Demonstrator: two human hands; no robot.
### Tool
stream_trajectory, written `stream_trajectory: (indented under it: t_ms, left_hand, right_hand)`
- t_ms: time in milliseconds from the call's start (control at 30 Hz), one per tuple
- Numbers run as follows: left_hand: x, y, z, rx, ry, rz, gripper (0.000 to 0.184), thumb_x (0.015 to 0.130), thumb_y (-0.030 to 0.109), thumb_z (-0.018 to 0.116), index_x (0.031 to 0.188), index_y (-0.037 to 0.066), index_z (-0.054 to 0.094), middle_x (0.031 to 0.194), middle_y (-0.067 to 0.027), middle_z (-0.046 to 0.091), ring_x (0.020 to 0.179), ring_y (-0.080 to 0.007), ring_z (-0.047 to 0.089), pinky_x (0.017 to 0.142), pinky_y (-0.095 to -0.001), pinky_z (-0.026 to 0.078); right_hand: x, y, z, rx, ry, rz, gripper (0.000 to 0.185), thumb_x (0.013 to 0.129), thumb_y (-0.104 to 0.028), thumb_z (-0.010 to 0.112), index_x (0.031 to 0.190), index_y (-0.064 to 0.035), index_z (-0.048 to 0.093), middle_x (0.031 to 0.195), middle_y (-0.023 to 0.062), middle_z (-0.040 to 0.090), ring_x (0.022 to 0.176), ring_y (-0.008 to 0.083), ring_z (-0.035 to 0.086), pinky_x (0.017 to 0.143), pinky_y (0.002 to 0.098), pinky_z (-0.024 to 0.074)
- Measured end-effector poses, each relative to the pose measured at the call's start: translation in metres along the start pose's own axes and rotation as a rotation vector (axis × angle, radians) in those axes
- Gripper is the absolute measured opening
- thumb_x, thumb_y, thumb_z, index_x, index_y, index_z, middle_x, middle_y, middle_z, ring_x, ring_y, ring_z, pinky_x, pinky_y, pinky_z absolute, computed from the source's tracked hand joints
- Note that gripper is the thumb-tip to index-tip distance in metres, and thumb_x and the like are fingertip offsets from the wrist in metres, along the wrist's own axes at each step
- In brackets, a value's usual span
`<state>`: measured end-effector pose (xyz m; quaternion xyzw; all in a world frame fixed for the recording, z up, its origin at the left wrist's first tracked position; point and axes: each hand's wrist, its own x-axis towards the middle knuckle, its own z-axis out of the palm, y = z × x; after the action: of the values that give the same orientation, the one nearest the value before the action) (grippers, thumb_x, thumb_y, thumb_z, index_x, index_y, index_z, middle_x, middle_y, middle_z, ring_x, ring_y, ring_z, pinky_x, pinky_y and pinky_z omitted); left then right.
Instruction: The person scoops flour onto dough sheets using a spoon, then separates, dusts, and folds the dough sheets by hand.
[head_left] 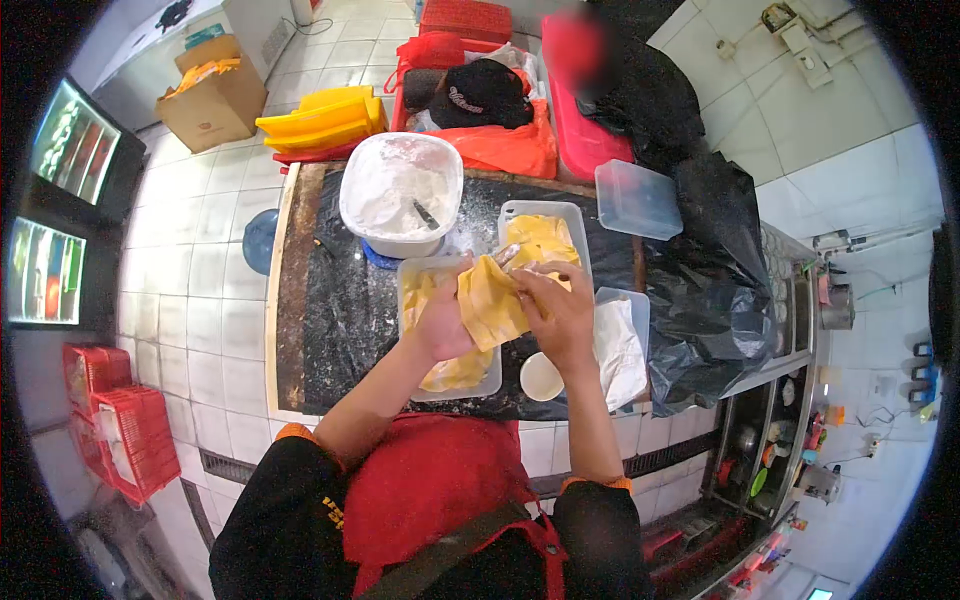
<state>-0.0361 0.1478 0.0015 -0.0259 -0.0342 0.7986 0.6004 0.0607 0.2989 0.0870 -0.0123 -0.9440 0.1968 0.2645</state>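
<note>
Between my two hands is a small stack of thin yellow dough sheets (490, 305), held above the plastic boxes. My left hand (443, 318) supports it from the left, with the fingers partly hidden behind it. My right hand (562, 312) pinches the upper right edge. Under my left hand, a clear plastic box (493, 388) contains more yellow sheets (455, 372). Just beyond my right hand, a second box (578, 222) also holds folded yellow sheets (540, 238). A round cream-coloured cup (542, 377) stands below my right hand.
A white tub (350, 215) of white powder, a dark handle stuck in it, stands at the back left. To the right are a white cloth (617, 345), an upturned-looking clear box (640, 200) and black plastic sheeting (710, 300). A dark cap (482, 95) lies behind the table.
</note>
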Motion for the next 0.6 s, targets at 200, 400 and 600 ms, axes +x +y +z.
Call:
stream_trajectory:
  t_ms: [200,400,600]
  left_hand:
    - [-0.030,-0.009,0.025,0.060,-0.023,0.093,0.064,0.099,0.053,0.041,0.145,0.009,0.039,0.140,-0.0153,0.051,0.127,-0.0333,0.052,0.111,-0.0509,0.037]
    - [-0.047,-0.023,0.044,0.323,0.136,0.146,0.056,0.100,0.044,0.048,0.144,0.009,0.040,0.139,-0.0141,0.053,0.127,-0.0311,0.052,0.109,-0.0495,0.039]
    - [-0.059,-0.036,0.036,0.299,0.131,0.236,0.049,0.103,0.045,0.042,0.139,0.012,0.043,0.135,-0.0112,0.055,0.124,-0.0274,0.055,0.106,-0.0462,0.043]
  right_hand:
    - [-0.013,-0.017,-0.002,0.014,0.023,-0.147,0.029,0.080,-0.011,0.069,0.108,-0.0144,0.071,0.105,0.0033,0.069,0.098,0.0240,0.063,0.086,0.0392,0.0489]
    - [-0.012,-0.041,-0.010,0.026,0.122,0.039,0.027,0.079,-0.007,0.075,0.105,-0.0061,0.067,0.091,0.0097,0.068,0.085,0.0271,0.067,0.073,0.0350,0.0535]
    - [-0.020,-0.067,-0.012,0.360,-0.105,0.367,0.041,0.081,-0.006,0.072,0.120,-0.0080,0.061,0.105,0.0131,0.069,0.085,0.0309,0.068,0.080,0.0382,0.0550]
